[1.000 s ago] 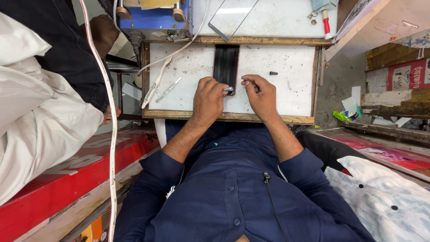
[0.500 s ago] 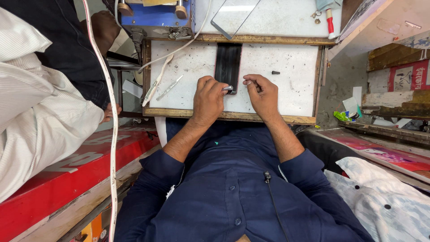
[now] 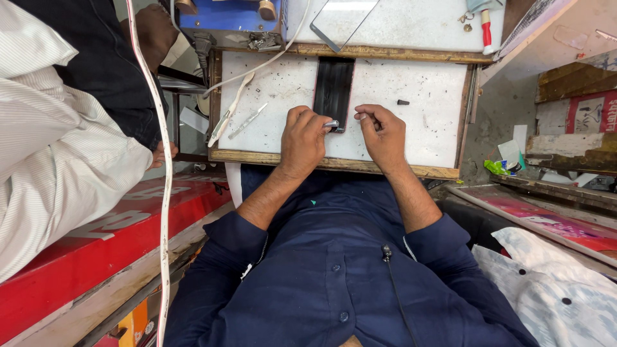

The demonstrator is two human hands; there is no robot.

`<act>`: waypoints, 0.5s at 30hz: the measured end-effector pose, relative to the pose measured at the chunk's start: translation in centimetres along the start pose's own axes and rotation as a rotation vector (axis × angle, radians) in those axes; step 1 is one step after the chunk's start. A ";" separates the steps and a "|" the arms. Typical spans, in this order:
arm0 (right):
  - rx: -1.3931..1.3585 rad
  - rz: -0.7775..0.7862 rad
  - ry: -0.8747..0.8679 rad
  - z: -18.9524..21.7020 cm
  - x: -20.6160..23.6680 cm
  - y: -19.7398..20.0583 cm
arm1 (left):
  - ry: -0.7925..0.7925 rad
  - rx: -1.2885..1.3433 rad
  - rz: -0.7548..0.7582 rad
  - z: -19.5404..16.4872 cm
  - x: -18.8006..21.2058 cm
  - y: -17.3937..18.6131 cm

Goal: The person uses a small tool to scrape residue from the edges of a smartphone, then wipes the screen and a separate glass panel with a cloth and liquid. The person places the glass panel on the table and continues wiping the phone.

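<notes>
Black slab: a dark phone-shaped panel (image 3: 333, 93) lies flat on the white, speckled worktop (image 3: 424, 122), long axis running 12 to 6 o'clock, its near end just between the two hands.
Left hand: the left hand (image 3: 302, 138) sits at the panel's 7 o'clock corner, fingers curled narrow and pinched on a small silvery tool (image 3: 331, 124) whose tip touches the panel's near edge.
Right hand: the right hand (image 3: 384, 135) rests on the worktop at about 4 o'clock from the panel, just beside it, fingers bent in; something small may be pinched at the fingertips, but I cannot tell what, or whether anything is there at all.
Change: over the last second the panel, both hands and the tool tip kept much the same places; only the view shifted a little. Judging by that, the work is staying at this one corner, fine and slow.
At 9 o'clock on the worktop: tweezers (image 3: 247, 121) and a pale spudger-like tool (image 3: 230, 110), untouched, apart from the hands.
At 2 o'clock: a small dark bit (image 3: 403, 102) lying alone.
Beyond, 12 o'clock: a clear glass sheet (image 3: 340, 22) on the farther bench, and a red-handled screwdriver (image 3: 488, 32) toward 1 o'clock.
Far left: another person's striped sleeve (image 3: 58, 160), clear of the work.
</notes>
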State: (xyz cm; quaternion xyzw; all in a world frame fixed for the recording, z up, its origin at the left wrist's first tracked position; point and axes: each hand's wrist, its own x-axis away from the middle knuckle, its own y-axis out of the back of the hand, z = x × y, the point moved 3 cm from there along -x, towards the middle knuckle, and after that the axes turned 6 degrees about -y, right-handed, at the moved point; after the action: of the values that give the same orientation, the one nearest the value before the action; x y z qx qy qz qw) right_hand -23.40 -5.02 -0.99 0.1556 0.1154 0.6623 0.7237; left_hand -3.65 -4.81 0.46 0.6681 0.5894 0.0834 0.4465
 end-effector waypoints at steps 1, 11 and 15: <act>0.004 0.002 0.001 0.0 -0.1 0.0 | 0.009 -0.003 0.003 0.1 0.0 0.0; 0.011 -0.004 0.008 0.2 -0.1 0.2 | 0.042 0.033 -0.005 0.5 0.0 0.8; 0.018 0.001 0.005 0.3 -0.2 0.2 | 0.036 0.016 -0.017 0.9 0.1 1.4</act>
State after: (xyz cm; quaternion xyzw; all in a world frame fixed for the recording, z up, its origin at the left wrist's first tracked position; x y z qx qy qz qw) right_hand -23.52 -5.20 -0.66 0.1605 0.1229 0.6619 0.7218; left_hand -2.07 -5.06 0.86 0.6650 0.6038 0.0868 0.4309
